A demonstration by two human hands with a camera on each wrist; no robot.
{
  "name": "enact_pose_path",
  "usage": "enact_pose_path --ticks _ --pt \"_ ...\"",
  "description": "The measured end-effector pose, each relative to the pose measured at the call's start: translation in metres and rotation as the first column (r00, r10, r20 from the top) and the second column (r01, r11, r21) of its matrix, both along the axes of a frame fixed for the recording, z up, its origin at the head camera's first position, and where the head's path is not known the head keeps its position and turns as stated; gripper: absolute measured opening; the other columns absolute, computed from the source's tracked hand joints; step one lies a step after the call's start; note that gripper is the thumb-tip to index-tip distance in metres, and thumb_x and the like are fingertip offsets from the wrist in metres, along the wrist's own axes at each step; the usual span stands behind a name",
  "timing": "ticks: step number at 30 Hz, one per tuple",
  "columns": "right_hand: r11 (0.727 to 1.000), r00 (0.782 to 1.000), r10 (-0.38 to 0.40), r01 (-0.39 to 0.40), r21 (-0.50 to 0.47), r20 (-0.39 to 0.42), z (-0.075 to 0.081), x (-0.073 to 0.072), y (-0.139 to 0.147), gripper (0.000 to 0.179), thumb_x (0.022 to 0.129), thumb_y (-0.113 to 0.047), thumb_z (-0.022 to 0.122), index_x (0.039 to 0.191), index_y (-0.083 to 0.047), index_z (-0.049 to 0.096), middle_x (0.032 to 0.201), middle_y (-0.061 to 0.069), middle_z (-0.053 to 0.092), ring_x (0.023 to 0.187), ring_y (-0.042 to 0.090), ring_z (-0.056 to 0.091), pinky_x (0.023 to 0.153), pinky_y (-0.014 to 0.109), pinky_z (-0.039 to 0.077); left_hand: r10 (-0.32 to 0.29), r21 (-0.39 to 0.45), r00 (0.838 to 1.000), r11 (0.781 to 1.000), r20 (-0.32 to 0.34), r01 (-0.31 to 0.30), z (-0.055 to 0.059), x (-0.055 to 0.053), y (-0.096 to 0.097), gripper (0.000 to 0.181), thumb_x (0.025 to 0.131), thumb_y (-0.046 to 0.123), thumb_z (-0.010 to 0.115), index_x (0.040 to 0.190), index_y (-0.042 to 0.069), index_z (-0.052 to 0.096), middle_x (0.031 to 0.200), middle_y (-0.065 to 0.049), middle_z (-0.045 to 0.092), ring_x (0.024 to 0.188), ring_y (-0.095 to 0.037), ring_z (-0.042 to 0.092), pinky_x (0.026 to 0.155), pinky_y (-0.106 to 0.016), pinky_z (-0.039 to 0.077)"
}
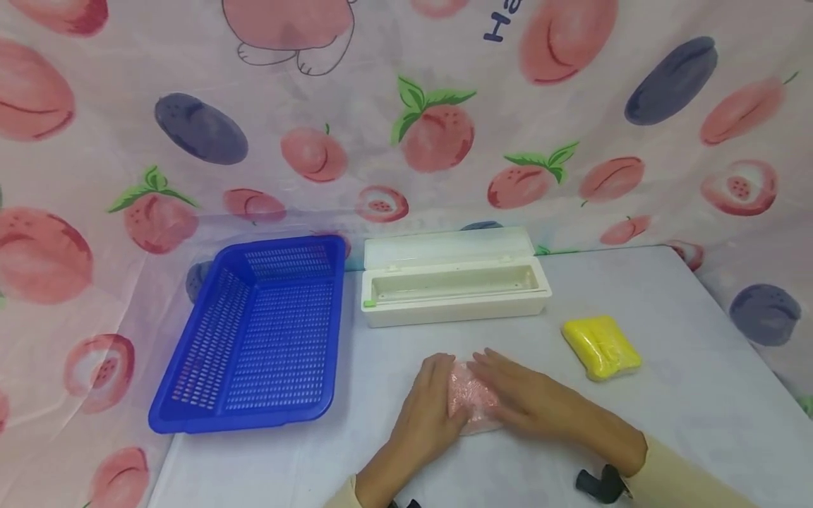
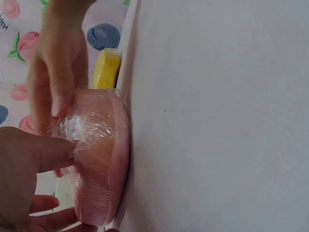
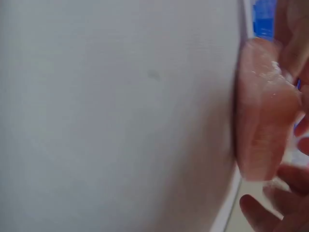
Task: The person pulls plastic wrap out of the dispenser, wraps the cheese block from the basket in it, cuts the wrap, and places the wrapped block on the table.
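Note:
A soft pink bundle in clear plastic film [image 1: 471, 399] lies on the table, its film creased and shiny on top. My left hand [image 1: 430, 403] grips it from the left, with the thumb [image 2: 55, 153] on the wrapped top and the fingers around the edge. From the right, my right hand [image 1: 530, 395] rests fairly straight fingers at the bundle's upper right side; it is slightly blurred. In the left wrist view, the right thumb [image 2: 60, 92] is right at the film. The bundle's underside is hidden.
A yellow film-wrapped bundle [image 1: 601, 347] lies to the right. Behind stands a long white box [image 1: 457, 311], lid raised, with a green slider at its left front. A blue plastic basket [image 1: 330, 339] stands at the left. A fruit-print sheet [image 1: 356, 99] hangs behind the table.

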State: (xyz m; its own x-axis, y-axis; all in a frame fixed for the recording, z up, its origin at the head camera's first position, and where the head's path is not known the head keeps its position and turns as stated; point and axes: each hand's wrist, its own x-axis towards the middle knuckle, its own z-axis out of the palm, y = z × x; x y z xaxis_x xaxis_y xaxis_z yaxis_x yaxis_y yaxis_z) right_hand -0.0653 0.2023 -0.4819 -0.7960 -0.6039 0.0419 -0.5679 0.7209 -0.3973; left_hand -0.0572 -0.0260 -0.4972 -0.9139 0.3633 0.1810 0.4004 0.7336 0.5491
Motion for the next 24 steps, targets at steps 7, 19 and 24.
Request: enact_pose_path --ticks 7,19,24 --pt "0.986 0.992 0.127 -0.124 0.116 -0.020 -0.003 0.007 -0.002 0.061 0.103 -0.053 0.050 0.154 -0.020 0.046 0.164 -0.002 0.039 0.151 0.028 0.038 0.108 0.047 0.048 -0.023 -0.006 1.000 1.000 0.009 0.023 -0.001 -0.001 -0.004 0.050 0.086 0.020 0.079 0.128 0.004 0.058 0.121 -0.007 0.066 0.114 -0.022 0.065 0.101 -0.037 0.053" --pt "0.996 0.995 0.070 -0.073 0.042 0.071 -0.004 -0.002 -0.006 0.053 0.104 -0.041 0.056 0.155 -0.030 0.045 0.155 -0.006 0.051 0.141 0.019 0.052 0.107 0.048 0.050 -0.314 -0.322 0.887 0.924 -0.339 0.205 0.003 0.005 -0.019 0.019 0.087 0.033 0.079 0.103 0.024 0.080 0.122 0.002 0.072 0.122 -0.023 0.065 0.082 -0.035 0.059" --pt "0.986 0.991 0.124 -0.130 0.107 0.059 -0.005 -0.004 -0.003 0.056 0.106 -0.044 0.049 0.159 -0.029 0.037 0.161 -0.004 0.044 0.144 0.021 0.049 0.108 0.048 0.049 -0.389 -0.465 0.900 0.845 -0.197 0.264 0.006 0.005 -0.025 0.038 0.084 0.046 0.081 0.117 0.031 0.072 0.136 0.004 0.061 0.134 -0.021 0.055 0.083 -0.036 0.056"
